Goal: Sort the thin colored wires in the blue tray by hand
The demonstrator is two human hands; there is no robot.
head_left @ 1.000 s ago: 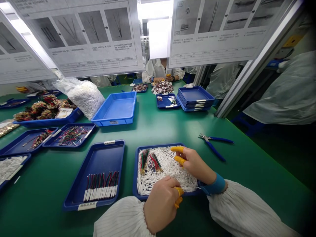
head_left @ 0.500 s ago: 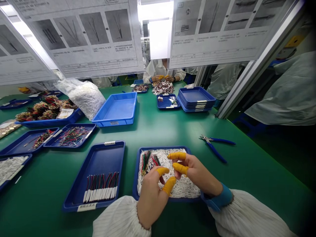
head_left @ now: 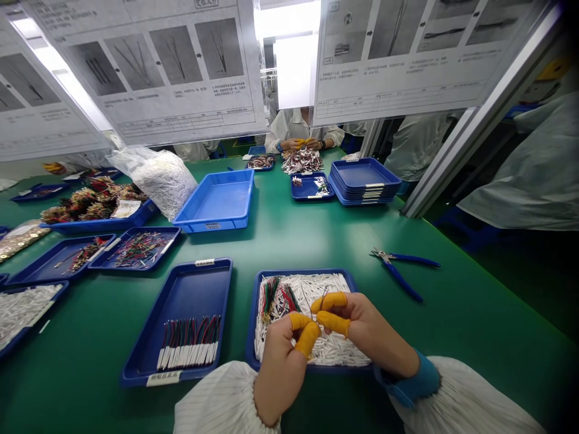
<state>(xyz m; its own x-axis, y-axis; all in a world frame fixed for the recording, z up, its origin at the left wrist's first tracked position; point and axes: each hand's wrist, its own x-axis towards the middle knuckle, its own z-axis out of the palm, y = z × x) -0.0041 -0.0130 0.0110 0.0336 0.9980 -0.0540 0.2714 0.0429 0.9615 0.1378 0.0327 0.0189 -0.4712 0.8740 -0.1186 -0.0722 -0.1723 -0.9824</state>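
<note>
Currently two bare hands work close together, the left hand and the right hand, each with two yellow finger covers showing. Between their fingertips are thin dark wires, at least two ends of which stick up; the exact number is too fine to tell. One blue tray lies under the hands, filled with white tubes too many to count, and two wire bundles lie at its left side. Just left of it, one long blue tray holds one row of white-ended wires. One pair of pliers lies open to the right on the green table. Farther back are one light-blue bin, one plastic bag and one stack of blue trays; across the table sits one person. The left forearm comes up from the bottom edge, its thumb and forefinger pinched on the wires, pointing up and right. The right forearm reaches in from the lower right, a blue band at the wrist, its thumb and forefinger closed on the wires, pointing left. The wires are above the tube-filled tray, near its middle.
</note>
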